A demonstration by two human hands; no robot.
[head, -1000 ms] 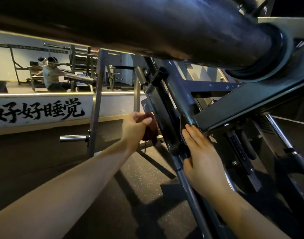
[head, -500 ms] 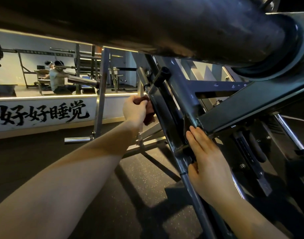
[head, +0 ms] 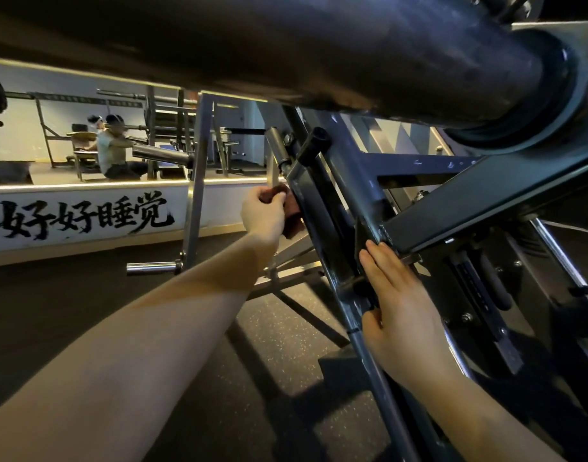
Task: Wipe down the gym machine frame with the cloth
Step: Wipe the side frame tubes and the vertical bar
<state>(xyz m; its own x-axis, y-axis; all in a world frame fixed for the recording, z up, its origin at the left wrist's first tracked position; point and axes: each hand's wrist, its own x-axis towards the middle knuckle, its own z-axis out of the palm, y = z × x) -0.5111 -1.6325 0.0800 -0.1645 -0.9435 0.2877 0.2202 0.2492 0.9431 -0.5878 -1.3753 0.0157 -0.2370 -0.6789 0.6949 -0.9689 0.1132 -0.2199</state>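
Gym floor (head: 269, 361); cloth (head: 291, 218) seemingly against frame (head: 322, 208)

Gym, weight machines (head: 322, 208), barbells (head: 119, 95) (mirrored wall)

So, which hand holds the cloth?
The left hand: it grips the dark red cloth against the frame, while the right hand rests on the frame lower down, without any cloth.

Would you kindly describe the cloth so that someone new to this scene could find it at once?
Start at the huge dark tube across the top; below it a slanted black frame bar runs down. The cloth is bunched in the left hand against that bar's left edge: the only soft, reddish-brown thing among hard metal.
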